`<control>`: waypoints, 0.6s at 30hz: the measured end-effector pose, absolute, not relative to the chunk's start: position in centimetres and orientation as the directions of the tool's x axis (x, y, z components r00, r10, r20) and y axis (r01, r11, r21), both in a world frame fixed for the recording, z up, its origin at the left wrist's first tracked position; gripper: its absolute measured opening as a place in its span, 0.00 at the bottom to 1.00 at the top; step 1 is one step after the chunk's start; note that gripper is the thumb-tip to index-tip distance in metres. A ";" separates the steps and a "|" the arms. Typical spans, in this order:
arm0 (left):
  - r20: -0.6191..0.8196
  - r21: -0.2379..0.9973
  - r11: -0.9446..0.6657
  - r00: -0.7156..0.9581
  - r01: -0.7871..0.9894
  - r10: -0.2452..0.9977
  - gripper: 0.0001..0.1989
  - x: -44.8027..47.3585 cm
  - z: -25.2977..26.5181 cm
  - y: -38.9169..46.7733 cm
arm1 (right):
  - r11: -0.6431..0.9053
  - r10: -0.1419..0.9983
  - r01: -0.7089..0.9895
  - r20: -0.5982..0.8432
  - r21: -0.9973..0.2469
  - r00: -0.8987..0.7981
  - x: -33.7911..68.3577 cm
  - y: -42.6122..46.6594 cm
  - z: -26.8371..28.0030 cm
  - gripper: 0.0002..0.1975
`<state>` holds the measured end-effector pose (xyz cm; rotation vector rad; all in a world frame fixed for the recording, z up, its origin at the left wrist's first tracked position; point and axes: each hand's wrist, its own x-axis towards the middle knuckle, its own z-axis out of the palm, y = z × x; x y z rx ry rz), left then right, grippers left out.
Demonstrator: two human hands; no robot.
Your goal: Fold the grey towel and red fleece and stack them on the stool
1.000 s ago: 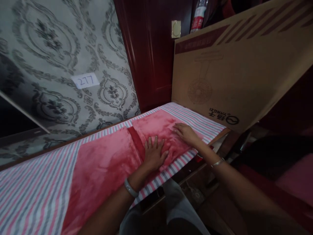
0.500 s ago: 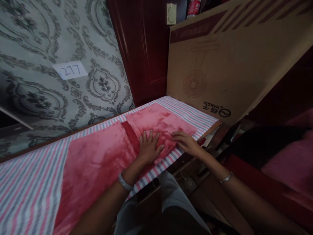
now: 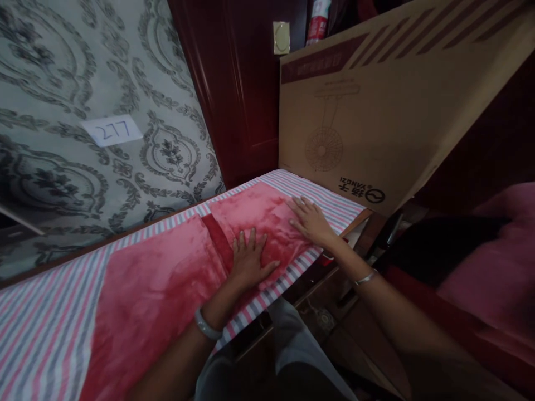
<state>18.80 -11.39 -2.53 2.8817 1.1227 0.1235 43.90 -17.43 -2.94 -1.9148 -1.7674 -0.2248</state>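
Observation:
A fuzzy pink-red cloth (image 3: 154, 284), perhaps a plush garment, lies spread on a blue, pink and white striped sheet (image 3: 50, 312). Both its sides are folded in, and a darker red strip (image 3: 217, 231) shows between the two folded edges. My left hand (image 3: 248, 262) rests flat on the right-hand panel beside that strip, fingers spread. Farther right, my right hand (image 3: 312, 223) lies on the panel's outer part with its fingers stretched out. The cloth's near left end runs behind my left forearm.
A large cardboard box (image 3: 388, 111) with a fan drawing stands behind the far right end of the table. Patterned wallpaper (image 3: 171, 150) carrying a paper marked 277 (image 3: 112, 131) rises along the back. More pink fabric (image 3: 493, 273) lies at the right.
My right hand has moved from the cloth's near right edge up and farther onto the panel, its fingers now spread out. My left hand stays on the cloth. The view has shifted slightly.

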 end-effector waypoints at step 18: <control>0.159 0.138 -0.696 0.678 0.704 0.717 0.34 20.2 2.2 -5.6 | -0.131 0.906 0.957 0.361 -0.260 0.222 42.5 -8.4 0.3 0.26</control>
